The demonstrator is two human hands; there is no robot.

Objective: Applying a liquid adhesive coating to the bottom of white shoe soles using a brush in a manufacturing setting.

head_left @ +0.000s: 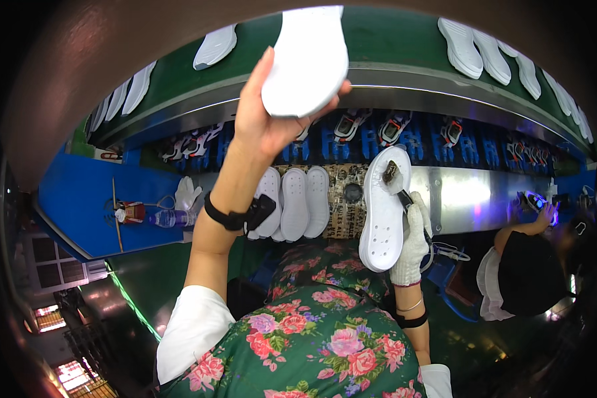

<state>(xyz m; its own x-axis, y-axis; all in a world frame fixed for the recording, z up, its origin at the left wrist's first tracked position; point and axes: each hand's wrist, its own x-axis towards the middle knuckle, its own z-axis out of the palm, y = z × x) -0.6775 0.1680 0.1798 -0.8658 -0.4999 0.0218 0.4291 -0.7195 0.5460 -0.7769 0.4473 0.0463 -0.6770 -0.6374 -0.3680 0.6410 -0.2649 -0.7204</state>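
My bare left hand (265,126) is raised over the edge of the green conveyor belt, fingers and thumb closed around a white shoe sole (305,66). In my right hand (412,245), which wears a white knitted glove, is a dark-handled brush (406,200). Its brown, wet-looking head rests inside the toe or heel end of a second white sole (383,222). That sole stands lengthwise against the glove, small holes showing at its near end. The glove hides part of the brush handle, and how the fingers hold the sole cannot be seen.
Several white soles (295,202) lie side by side on the bench. More soles (461,50) ride on the conveyor belt (391,40). Below it, shoe uppers (348,125) sit in a blue rack. A bottle (169,218) is on the blue table at left; a co-worker (530,265) works at right.
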